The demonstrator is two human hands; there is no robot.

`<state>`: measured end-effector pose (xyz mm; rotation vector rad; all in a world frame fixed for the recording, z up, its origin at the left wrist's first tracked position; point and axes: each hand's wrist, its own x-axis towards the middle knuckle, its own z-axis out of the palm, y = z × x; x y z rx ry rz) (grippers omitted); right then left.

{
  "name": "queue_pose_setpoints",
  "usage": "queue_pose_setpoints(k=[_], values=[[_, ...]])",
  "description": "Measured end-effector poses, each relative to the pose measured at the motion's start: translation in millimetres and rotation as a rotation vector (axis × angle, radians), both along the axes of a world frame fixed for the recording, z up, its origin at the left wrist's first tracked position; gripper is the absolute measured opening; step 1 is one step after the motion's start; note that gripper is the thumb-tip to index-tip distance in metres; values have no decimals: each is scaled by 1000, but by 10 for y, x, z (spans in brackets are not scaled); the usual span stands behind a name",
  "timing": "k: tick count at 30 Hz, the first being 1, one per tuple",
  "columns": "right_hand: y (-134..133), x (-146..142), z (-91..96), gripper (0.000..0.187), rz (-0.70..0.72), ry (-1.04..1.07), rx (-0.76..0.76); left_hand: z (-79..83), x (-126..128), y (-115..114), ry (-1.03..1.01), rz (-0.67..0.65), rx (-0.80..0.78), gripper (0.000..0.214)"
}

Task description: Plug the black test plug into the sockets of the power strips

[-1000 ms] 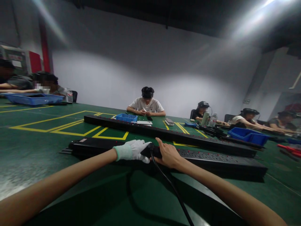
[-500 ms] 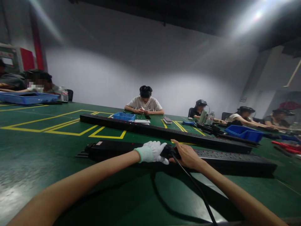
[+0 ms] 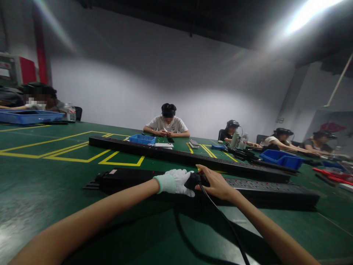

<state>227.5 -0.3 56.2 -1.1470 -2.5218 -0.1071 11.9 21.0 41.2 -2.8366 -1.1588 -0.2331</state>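
Observation:
A long black power strip with rows of sockets and small red dots lies across the table in front of me. My left hand, in a white knit glove with a mint cuff, lies over its middle, thumb and fingers closed around a black plug. From the plug a black cable runs down toward the bottom edge. Bare, my right hand straddles the strip just right of the plug, index finger on the far side and thumb on the near side. The plug's underside is hidden.
A second black power strip lies behind the first. Beyond it are a small blue tray and a white phone. A blue bin stands at the right. Several people sit around the green table.
The view has shifted slightly, so the whole scene sits a little further left and lower. Both hands stay at the plug and strip, with little other movement.

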Motion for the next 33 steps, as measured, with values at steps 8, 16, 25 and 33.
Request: queue_pose_setpoints(k=[8, 16, 25, 33], values=[[111, -169, 55, 25, 127, -21, 121, 76, -173, 6, -46, -97, -121, 76], [53, -120, -111, 30, 91, 132, 70, 47, -210, 16, -15, -80, -75, 81], [57, -157, -281, 33, 17, 170, 138, 15, -213, 27, 0, -86, -26, 83], [69, -196, -395, 28, -40, 183, 269, 31, -199, 2, -2, -100, -23, 82]])
